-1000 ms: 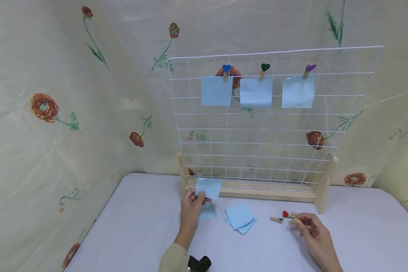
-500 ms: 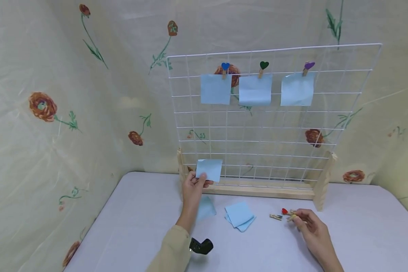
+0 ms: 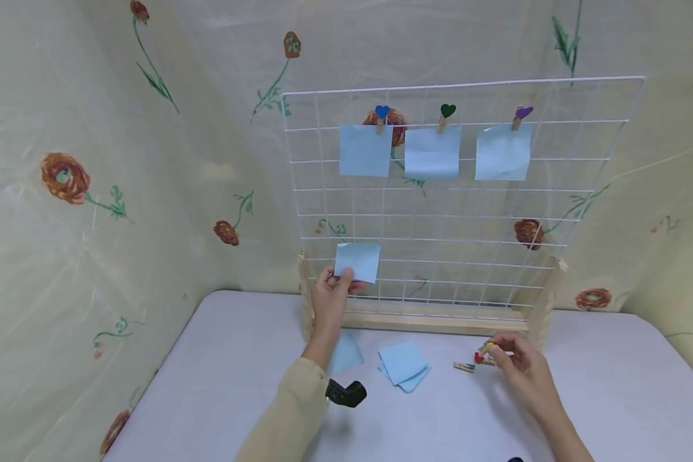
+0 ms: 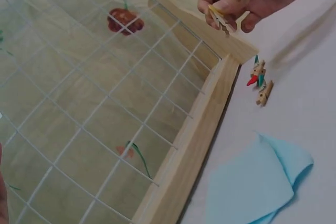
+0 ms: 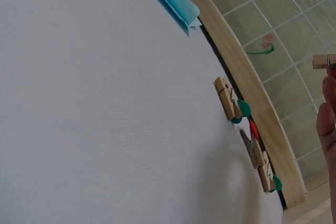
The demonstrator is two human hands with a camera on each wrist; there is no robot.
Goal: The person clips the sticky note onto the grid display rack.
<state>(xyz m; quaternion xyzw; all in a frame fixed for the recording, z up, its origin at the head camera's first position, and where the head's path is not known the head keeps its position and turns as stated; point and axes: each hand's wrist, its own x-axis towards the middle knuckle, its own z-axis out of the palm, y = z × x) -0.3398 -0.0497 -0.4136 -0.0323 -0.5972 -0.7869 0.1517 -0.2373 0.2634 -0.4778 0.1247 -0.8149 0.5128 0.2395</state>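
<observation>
My left hand [image 3: 330, 300] holds a light blue paper note [image 3: 357, 258] between thumb and fingers, up against the lower left of the white wire grid [image 3: 439, 204]. Only a sliver of that hand [image 4: 3, 192] shows in the left wrist view. My right hand [image 3: 522, 366] pinches a small wooden clothespin [image 4: 219, 19] with a yellow top, raised off the table at the right. In the right wrist view the pinched clothespin [image 5: 320, 62] sticks out past the fingertips. Below it lie several clothespins [image 5: 226, 99] with green and red tops.
Three blue notes [image 3: 364, 151] hang in the grid's top row under blue, green and purple heart clothespins. A stack of blue notes [image 3: 404, 363] lies mid-table, and another note [image 3: 346, 354] lies partly behind the left forearm. A wooden base [image 3: 439, 322] supports the grid.
The left hand has risen with its note from near the base to the grid's lower rows. The right hand has lifted its yellow-topped clothespin away from the others.
</observation>
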